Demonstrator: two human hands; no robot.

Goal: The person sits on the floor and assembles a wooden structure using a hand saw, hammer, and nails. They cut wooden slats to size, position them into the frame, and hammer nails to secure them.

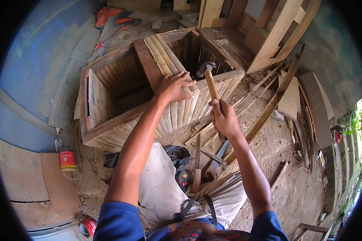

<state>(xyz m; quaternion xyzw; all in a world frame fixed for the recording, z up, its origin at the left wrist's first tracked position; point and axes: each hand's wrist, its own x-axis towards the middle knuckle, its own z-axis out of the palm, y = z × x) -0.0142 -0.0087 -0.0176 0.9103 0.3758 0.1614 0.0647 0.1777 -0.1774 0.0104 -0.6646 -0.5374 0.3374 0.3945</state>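
In front of me stands a wooden box frame (pixel 104 126) sided with upright bamboo slats, its top partly uncovered. Several bamboo slats (pixel 159 56) lie side by side across its middle, next to a flat brown board (pixel 147 66). My left hand (pixel 173 87) presses on the near end of these slats, fingers over the top and thumb at the front edge. My right hand (pixel 225 119) is closed round the wooden handle of a claw hammer (pixel 211 85). The hammer is raised beside my left hand, its metal head over the box's right opening.
On the dirt floor before my legs lie a long-bladed knife (pixel 197 154), a handsaw (pixel 220 154) and a black plastic bag (pixel 177 156). Bamboo strips (pixel 269 110) and boards lie to the right. Red cans (pixel 68 160) stand at left. A wooden frame (pixel 277 34) leans behind.
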